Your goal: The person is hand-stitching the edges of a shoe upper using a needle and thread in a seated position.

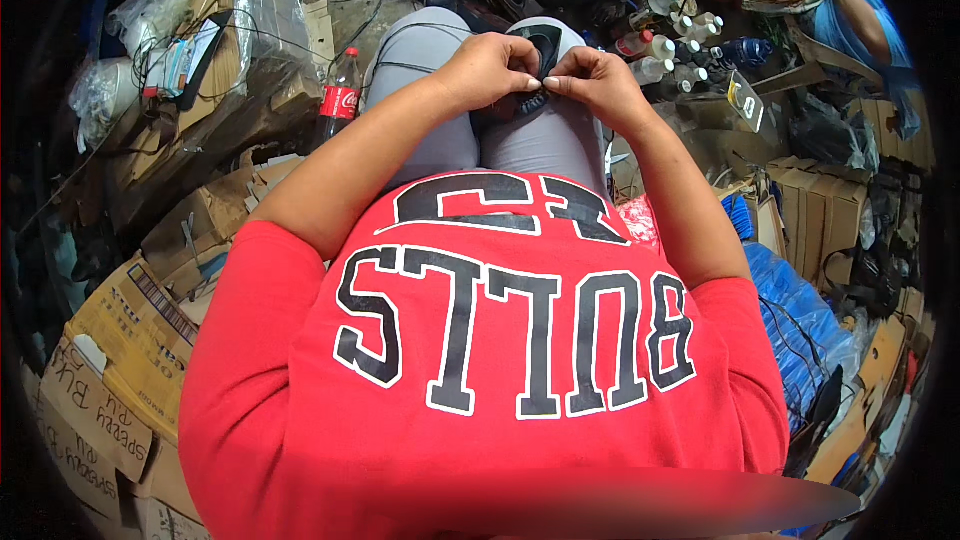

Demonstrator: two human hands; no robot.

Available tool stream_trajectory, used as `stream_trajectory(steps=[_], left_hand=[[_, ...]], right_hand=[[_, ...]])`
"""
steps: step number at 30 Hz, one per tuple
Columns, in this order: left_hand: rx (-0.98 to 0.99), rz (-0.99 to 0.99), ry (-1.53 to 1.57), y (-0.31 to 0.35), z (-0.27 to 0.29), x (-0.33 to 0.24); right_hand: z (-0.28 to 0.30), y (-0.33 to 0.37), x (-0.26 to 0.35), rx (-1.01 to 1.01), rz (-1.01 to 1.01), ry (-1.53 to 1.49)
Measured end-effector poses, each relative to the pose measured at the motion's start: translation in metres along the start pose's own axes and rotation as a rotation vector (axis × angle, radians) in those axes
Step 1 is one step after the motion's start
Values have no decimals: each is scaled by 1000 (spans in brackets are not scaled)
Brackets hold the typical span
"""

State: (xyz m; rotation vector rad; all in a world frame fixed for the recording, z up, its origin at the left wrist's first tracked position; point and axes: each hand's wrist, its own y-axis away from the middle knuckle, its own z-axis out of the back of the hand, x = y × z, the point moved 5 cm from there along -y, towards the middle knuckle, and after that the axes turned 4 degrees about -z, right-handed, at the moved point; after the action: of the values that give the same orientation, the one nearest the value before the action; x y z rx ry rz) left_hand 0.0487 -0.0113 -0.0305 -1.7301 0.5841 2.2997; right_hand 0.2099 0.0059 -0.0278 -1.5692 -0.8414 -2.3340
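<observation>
A dark shoe [543,38] rests on my right knee, its opening facing up and its far end toward the knee's top. My left hand [490,70] comes in from the left, thumb and fingers pinched together at the shoe's near part. From the other side my right hand [590,85] pinches at the same spot, the thumb tips almost meeting. Whatever fine thread or lace may be between the fingertips is too small to make out. A thin black cord [400,66] lies across my left knee in grey trousers [425,105].
A soda bottle [341,98] with a red label stands left of my legs. Several plastic bottles [660,55] crowd the far right. Flattened cardboard [130,330] lies at the left, a blue plastic bag [800,330] at the right. Another person's arm [850,0] shows at the upper right.
</observation>
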Motion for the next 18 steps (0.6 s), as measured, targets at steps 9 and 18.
stream_trajectory(steps=[9,18], left_hand=[[-77,-212,-359,19,26,-7],[85,-245,-583,14,14,-32]], right_hand=[[22,12,-20,-19,25,-131],[43,63,-33,7,-131,-135]])
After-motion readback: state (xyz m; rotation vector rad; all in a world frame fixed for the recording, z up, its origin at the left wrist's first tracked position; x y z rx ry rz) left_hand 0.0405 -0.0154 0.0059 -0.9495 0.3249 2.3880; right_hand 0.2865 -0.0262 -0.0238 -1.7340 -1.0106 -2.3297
